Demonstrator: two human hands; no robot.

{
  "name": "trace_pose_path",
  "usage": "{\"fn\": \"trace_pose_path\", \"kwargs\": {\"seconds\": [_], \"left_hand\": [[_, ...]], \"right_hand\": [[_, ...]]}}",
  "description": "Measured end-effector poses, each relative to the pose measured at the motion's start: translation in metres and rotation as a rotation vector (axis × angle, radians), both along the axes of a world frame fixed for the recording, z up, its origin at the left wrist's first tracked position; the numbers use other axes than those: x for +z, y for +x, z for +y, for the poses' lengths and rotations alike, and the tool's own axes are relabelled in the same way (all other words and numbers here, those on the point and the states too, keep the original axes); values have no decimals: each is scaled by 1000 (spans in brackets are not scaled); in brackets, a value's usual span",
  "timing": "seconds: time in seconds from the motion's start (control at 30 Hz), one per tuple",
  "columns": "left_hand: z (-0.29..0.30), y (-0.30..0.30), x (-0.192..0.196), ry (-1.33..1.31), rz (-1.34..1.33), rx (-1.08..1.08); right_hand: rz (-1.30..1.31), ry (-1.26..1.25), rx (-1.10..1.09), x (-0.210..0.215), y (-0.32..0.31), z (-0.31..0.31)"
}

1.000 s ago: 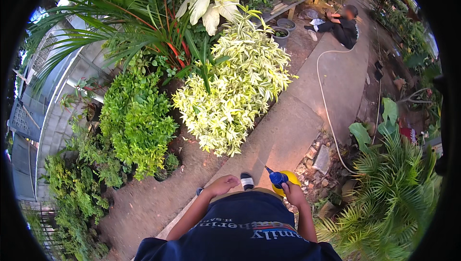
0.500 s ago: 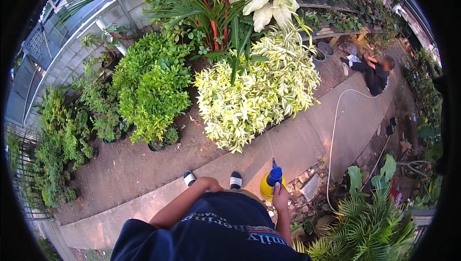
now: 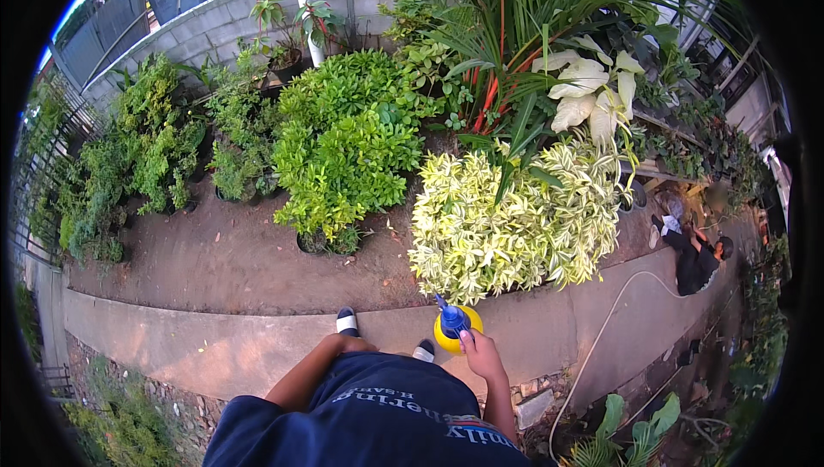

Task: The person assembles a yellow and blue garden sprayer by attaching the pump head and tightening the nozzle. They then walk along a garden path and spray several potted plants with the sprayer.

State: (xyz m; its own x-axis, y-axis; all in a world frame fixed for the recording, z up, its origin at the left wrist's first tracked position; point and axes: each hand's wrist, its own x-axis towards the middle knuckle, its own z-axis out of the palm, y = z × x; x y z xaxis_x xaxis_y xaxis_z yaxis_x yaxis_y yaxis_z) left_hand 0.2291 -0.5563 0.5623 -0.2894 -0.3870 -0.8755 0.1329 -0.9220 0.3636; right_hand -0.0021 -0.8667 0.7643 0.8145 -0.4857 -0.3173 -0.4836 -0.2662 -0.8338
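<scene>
Fingers [image 3: 471, 342] of the right hand [image 3: 482, 355] are seen closed around the blue top of a yellow spray bottle [image 3: 456, 329], which is held upright in front of the body, above the concrete path [image 3: 215, 342]. The bottle's blue nozzle is pointed up and to the left, just below the lower edge of a yellow-green variegated bush [image 3: 515, 218]. The left hand [image 3: 339, 345] is held low against the front of the dark blue shirt [image 3: 386, 420]; its fingers are hidden, so whether they are open or curled cannot be told. Two dark shoes with white bands [image 3: 348, 321] are noted on the path between the hands. Beyond the path lies bare brown soil [image 3: 223, 257], on which a dense green shrub [image 3: 343, 154] stands to the left of the variegated bush, with smaller green plants [image 3: 146, 158] further left. A palm with red stems [image 3: 506, 29] and a pale cream-leaved plant [image 3: 592, 89] rise behind the bush. A grey block wall [image 3: 215, 29] closes the bed at the back. At right, a thin white hose [image 3: 601, 330] is curved across the path, and a person in dark clothing [image 3: 695, 261] is crouched well apart.
</scene>
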Motion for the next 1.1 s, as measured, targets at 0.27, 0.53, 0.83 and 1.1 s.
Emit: {"fn": "trace_pose_path", "kwargs": {"seconds": [0.27,0.53,0.83,1.1], "left_hand": [[55,62,31,-32,-120,-98],[95,112,74,-401,-70,261],[135,192,161,-717,-420,370],[94,203,210,-978,-495,417]], "right_hand": [[-95,226,113,6,115,75],[-178,353,53,12,191,141],[-103,92,193,43,248,195],[-108,67,298,47,261,248]]}}
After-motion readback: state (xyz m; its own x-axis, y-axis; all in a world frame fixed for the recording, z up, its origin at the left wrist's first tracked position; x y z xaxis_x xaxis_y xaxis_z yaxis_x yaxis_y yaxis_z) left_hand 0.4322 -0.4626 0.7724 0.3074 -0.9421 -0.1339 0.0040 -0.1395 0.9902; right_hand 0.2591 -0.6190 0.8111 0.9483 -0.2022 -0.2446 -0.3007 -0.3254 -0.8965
